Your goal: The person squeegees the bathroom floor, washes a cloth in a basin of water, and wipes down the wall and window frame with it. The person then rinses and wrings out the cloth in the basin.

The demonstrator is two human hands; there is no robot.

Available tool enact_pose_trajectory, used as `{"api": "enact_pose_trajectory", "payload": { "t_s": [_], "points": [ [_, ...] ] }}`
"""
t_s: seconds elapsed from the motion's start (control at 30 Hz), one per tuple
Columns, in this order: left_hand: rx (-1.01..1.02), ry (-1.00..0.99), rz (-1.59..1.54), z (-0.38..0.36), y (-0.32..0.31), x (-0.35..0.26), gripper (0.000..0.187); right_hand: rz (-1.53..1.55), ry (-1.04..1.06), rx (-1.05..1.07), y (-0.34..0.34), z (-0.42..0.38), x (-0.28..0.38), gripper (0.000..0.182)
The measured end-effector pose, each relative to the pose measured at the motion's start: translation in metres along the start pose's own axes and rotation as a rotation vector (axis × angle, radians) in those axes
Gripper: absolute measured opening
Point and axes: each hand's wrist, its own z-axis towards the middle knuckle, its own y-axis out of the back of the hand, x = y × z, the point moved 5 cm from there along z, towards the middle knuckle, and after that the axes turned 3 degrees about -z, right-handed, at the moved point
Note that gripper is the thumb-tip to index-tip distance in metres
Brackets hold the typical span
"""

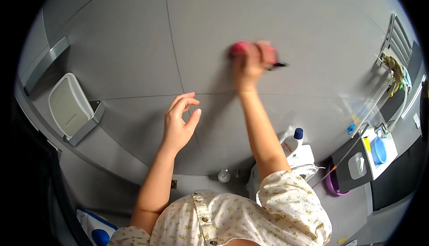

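Low on the right, a white bottle with a blue cap (292, 141) stands beside a white toilet (300, 162), and further right a blue bowl (379, 150) rests in a small white sink (383, 156) under a towel rail (399, 40) hung with a cloth. On the left, a white flip-lid holder (68, 105) juts out from the wall. None of these lies between the hands and the tiles. The surface is a grey tiled wall (134, 45) with thin joint lines — a bathroom, seen from above the person's floral shirt. The right hand (250, 63) is raised far up the wall, its fingers closed round a pink sponge (239, 48) pressed flat to the tile; the sponge shows just left of the knuckles, blurred. The left hand (178, 121) hovers lower and nearer, fingers loosely open — holding nothing, apart from the wall.
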Motion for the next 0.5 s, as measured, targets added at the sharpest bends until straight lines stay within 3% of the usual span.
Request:
{"api": "enact_pose_trajectory", "payload": {
  "t_s": [0.03,0.17,0.23,0.27,0.33,0.37,0.4,0.43,0.5],
  "points": [
    [0.000,-0.003,-0.018,0.002,0.002,-0.003,0.015,0.091,0.121,0.103,-0.018,-0.024,0.032,0.032],
    [0.010,-0.062,-0.039,0.005,0.000,-0.009,0.015,0.373,0.456,0.919,-0.042,-0.116,0.120,0.037],
    [0.028,-0.116,-0.022,0.007,-0.005,-0.010,0.015,0.804,0.141,1.009,-0.032,-0.139,0.107,0.033],
    [0.044,-0.088,-0.036,0.008,-0.006,-0.014,0.015,0.639,0.428,0.809,-0.030,-0.139,0.098,0.026],
    [0.027,-0.043,-0.067,0.010,-0.011,-0.015,0.015,0.152,0.621,0.711,-0.005,-0.080,0.071,0.026],
    [0.033,-0.049,-0.070,0.010,-0.013,-0.016,0.015,0.089,0.413,0.683,0.010,-0.049,0.046,0.029],
    [0.041,-0.047,-0.057,0.011,-0.015,-0.017,0.015,-0.115,0.142,0.939,0.011,-0.031,0.010,0.026],
    [0.048,-0.043,-0.042,0.012,-0.016,-0.018,0.015,-0.365,0.335,0.121,0.033,-0.024,-0.025,0.023],
    [0.049,-0.055,-0.040,0.015,-0.016,-0.019,0.015,-0.679,0.156,-0.124,0.066,0.019,-0.102,0.034]
  ]
}}
